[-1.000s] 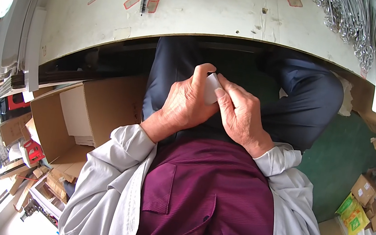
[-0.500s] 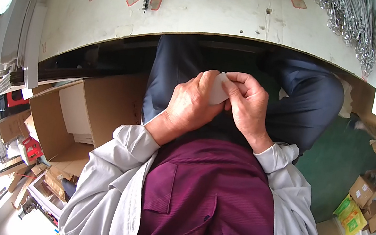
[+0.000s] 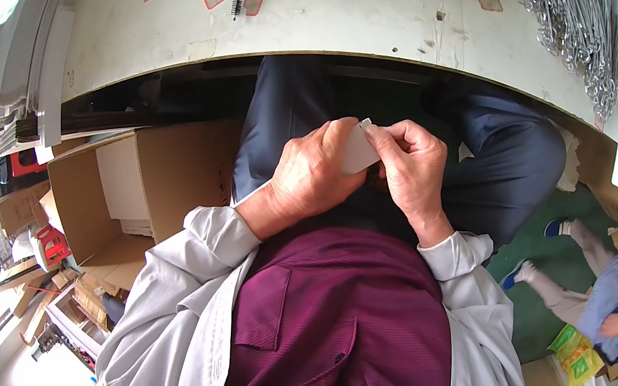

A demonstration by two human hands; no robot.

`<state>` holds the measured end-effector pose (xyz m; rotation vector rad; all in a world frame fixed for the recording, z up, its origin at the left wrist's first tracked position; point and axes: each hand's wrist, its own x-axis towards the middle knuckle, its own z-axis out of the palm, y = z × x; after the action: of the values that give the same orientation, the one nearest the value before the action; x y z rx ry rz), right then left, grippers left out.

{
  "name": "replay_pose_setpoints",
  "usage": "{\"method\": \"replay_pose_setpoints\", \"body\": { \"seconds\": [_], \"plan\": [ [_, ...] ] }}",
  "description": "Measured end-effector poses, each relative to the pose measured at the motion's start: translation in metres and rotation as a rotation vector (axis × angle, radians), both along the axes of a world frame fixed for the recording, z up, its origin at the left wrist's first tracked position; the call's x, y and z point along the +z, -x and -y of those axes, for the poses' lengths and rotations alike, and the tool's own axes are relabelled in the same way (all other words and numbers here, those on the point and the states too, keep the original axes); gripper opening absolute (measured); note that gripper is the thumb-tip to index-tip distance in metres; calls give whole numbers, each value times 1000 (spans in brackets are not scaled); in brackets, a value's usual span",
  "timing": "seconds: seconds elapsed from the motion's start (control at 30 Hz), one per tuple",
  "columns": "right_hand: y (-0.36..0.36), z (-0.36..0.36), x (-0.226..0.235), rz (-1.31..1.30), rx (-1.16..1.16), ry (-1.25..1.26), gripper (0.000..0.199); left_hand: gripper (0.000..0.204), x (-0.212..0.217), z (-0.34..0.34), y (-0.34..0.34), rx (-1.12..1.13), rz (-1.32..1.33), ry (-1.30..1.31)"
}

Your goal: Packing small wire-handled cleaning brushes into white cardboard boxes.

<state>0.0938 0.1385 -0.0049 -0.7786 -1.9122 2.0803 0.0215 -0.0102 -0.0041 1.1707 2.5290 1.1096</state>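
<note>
Flat, angular white card (image 3: 360, 154), in left hand (image 3: 315, 163)

A cardboard box (image 3: 187, 174) and a yellow-green bag (image 3: 576, 358)

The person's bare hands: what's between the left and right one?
In the head view, a small flat white piece lies between the left hand and the right hand; both hands grip it, the right one pinching near its top.

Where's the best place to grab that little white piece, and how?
Probably pinch the white piece by its bare right corner, coming from the picture's lower right: it looks flat, the left hand covers its left side, and the right hand is at its top corner.
</note>
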Motion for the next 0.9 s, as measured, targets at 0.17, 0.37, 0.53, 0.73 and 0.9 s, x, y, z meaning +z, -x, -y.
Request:
{"method": "replay_pose_setpoints", "body": {
  "seconds": [0.17, 0.37, 0.53, 0.73, 0.9],
  "plan": [
    [2, -10, 0, 40, 106, 39, 20, 45, -2, 5, 2, -16, 41, -34],
    [2, -1, -1, 6, 87, -157, 17, 48, 1, 8, 4, 0, 88, -2],
    [-4, 13, -2, -151, 55, -344, 17, 49, 3, 11, 4, 29, 185, 30],
    [-9, 15, -6, -194, 116, -460, 20, 54, 5, 12, 10, 49, 241, 58],
    [-12, 14, -7, -240, 211, -521, 35, 56, 6, 14, 10, 73, 250, 71]
  ]
}}
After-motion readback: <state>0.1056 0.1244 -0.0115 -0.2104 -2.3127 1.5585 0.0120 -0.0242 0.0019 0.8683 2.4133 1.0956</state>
